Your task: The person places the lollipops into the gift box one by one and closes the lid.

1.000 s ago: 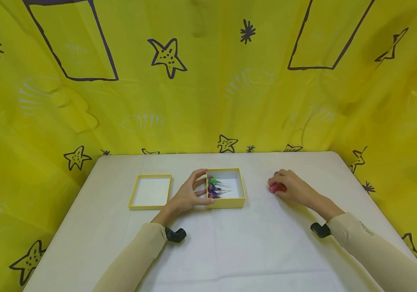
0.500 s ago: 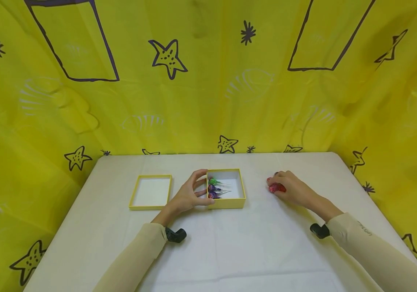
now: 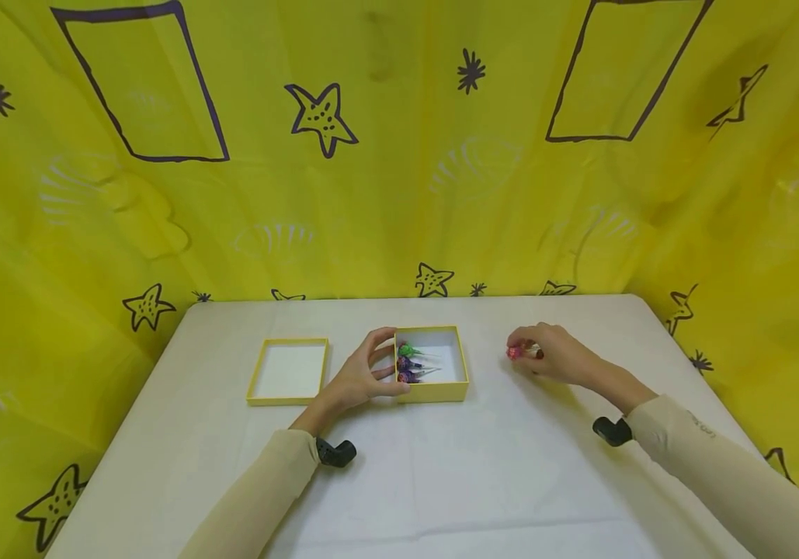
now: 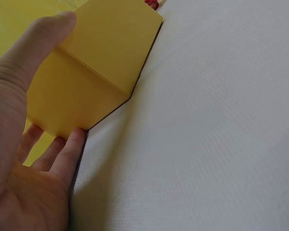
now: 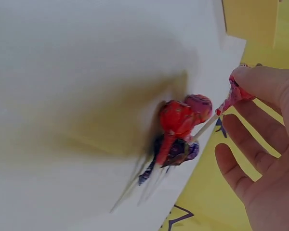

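Observation:
My left hand (image 3: pixel 360 374) holds the left side of a yellow box (image 3: pixel 434 392) with a white inside, thumb at the front corner and fingers behind. A green-wrapped lollipop (image 3: pixel 408 349) and two dark purple ones lie in the box, sticks pointing right. To the right of the box, my right hand (image 3: pixel 558 355) pinches a pink-wrapped lollipop (image 5: pixel 236 91) by its head between thumb and finger, the other fingers loosely bent. Beneath it, the right wrist view shows several more lollipops bunched together, among them a red one (image 5: pixel 176 118) and a purple one (image 5: pixel 189 150).
Left of the box lies a shallow yellow-edged lid (image 3: pixel 292 371), white side up. Everything stands on a white-covered table (image 3: pixel 399 481). A yellow curtain (image 3: pixel 385 194) with starfish drawings hangs along the table's back and sides.
My right hand has lifted slightly, with the pink lollipop now pinched at its fingertips; the red wrapper seen under the hand before is now mostly hidden. The left hand stays on the box.

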`<state>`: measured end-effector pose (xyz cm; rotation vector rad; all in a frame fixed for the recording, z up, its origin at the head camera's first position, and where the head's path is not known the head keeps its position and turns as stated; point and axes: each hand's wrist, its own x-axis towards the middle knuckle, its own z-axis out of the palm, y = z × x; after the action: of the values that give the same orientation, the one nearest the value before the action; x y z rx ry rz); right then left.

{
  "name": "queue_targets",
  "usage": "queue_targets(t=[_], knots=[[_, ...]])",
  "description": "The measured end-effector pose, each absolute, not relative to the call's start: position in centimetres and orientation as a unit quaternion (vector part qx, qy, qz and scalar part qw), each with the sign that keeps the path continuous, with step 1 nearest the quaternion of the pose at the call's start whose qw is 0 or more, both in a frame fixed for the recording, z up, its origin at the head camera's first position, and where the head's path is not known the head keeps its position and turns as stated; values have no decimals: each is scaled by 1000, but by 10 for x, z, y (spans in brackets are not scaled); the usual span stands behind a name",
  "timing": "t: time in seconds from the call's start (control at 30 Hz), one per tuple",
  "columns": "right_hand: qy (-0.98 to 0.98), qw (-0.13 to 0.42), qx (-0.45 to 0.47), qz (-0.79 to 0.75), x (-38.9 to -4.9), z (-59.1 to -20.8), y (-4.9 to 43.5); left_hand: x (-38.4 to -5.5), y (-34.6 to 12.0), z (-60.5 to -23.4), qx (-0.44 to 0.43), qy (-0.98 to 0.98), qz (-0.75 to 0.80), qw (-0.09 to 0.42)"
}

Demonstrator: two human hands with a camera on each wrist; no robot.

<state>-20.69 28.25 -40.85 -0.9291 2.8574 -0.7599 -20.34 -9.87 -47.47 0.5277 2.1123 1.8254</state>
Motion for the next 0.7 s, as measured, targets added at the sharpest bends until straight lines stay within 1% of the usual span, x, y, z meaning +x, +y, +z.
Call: queue_targets(t=[0.1,0.2,0.47,0.7], knots=[[920,48,-292,-258,-209,-402,279,-202,-99,-474,183,737,633,151],[921,56,-292,-253,-210,-395,276,-201,-99,-472,185,736,633,152],[918,46,-310,-242,-215,-372,264,-199,-99,-470,196,734,633,147],[913,35,-317,-256,-221,-357,244,-200,-99,-470,182,734,636,153]])
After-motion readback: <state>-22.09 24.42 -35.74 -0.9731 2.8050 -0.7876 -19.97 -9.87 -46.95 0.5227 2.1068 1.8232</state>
